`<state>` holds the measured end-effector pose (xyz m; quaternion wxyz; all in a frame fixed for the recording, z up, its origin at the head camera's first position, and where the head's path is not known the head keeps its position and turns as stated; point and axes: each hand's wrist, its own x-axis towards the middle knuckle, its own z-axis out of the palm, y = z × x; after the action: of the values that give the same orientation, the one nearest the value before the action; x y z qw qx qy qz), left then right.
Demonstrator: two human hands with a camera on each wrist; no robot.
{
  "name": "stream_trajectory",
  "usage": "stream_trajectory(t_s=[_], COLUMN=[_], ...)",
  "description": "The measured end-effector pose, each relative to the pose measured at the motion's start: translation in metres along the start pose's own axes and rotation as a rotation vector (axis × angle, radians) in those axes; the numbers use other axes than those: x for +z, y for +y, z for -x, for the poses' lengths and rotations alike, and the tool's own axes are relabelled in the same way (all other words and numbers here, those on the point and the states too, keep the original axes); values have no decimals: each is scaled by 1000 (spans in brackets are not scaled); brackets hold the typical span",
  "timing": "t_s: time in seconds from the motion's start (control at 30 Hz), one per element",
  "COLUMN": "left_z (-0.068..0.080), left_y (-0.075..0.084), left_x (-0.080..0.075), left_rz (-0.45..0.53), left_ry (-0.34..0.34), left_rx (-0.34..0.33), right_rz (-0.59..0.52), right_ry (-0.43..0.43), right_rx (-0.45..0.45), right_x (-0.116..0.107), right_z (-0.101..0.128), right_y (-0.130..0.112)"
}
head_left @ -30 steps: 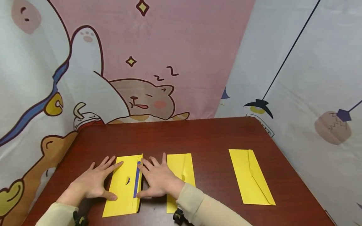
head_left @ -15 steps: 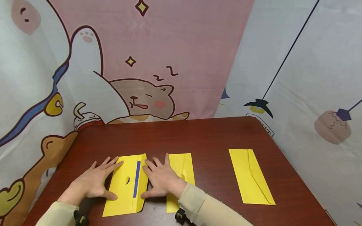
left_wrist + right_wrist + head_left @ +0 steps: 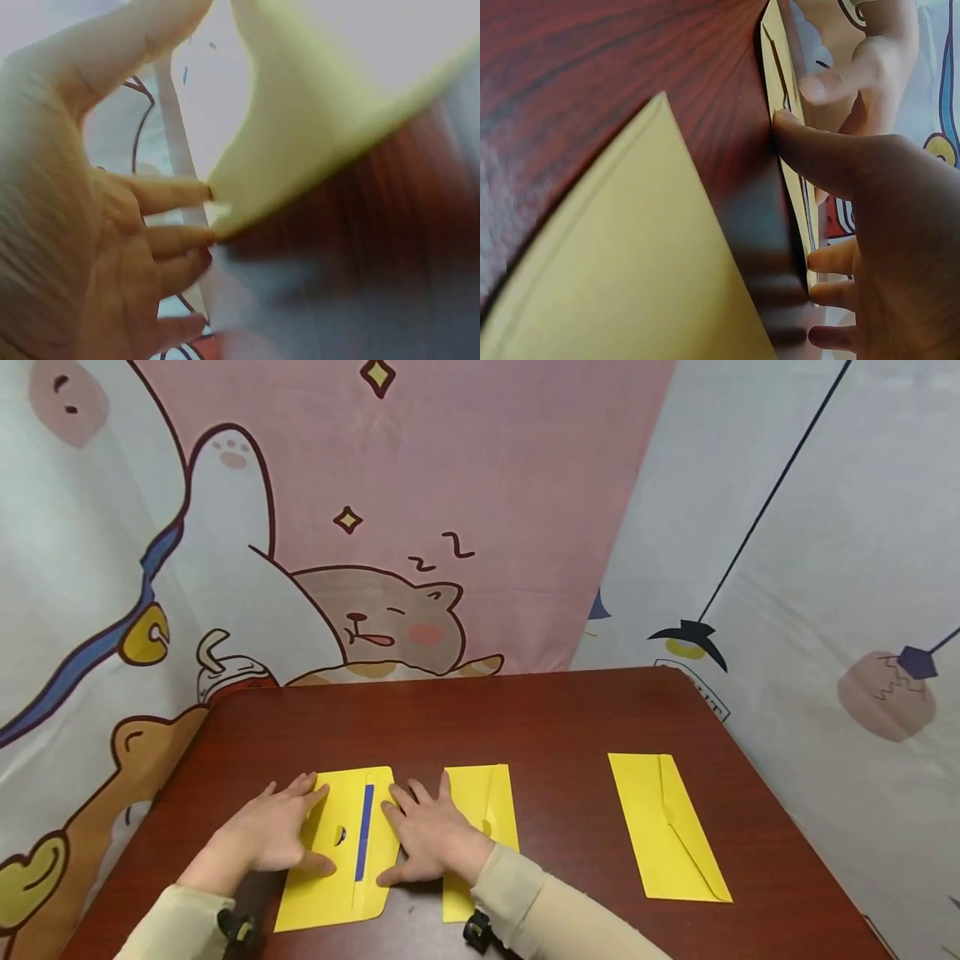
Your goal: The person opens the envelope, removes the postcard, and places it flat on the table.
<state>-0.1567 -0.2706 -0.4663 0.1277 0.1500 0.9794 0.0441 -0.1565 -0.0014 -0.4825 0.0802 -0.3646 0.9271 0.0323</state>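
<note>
A yellow envelope [image 3: 322, 902] lies at the left of the table with its flap spread out to the right. A narrow blue strip [image 3: 364, 831] shows along its opening, and a small cut-out tab sits mid-panel. My left hand [image 3: 272, 831] is spread over the envelope's left side, thumb and fingers reaching onto the paper. In the left wrist view, fingertips of the left hand [image 3: 112, 225] meet the envelope's edge. My right hand [image 3: 432, 837] has its fingers spread, tips and thumb along the flap's outer edge. The right wrist view shows this thumb on the paper's edge.
A second yellow envelope [image 3: 467, 793] lies partly under the right forearm. Farther right rests a third yellow envelope [image 3: 660, 827], its flap folded down. All lie on a dark red-brown table [image 3: 555, 718], backed by a printed cartoon cloth [image 3: 525, 527].
The flap, earlier folded up near the opening, has swung out to the right and flattened. My right hand moved slightly right with it. My left hand shifted a little right over the envelope.
</note>
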Motion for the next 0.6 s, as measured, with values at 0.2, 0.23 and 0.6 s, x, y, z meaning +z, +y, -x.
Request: stream_trajectory(t_s=[0.2,0.23,0.6], left_z=[-7,-9,-22], left_y=[22,26,48], left_x=[3,4,7], left_rz=[-2,3,84], left_ry=[67,77,110], left_rx=[-99,-118,-233], right_rz=[26,39,-47], right_ry=[-11,-6,-12], right_rx=[-5,-11,-143], right_x=[-2,-2,-10], right_z=[-2,-2,-7], right_y=[-3,-4,-13])
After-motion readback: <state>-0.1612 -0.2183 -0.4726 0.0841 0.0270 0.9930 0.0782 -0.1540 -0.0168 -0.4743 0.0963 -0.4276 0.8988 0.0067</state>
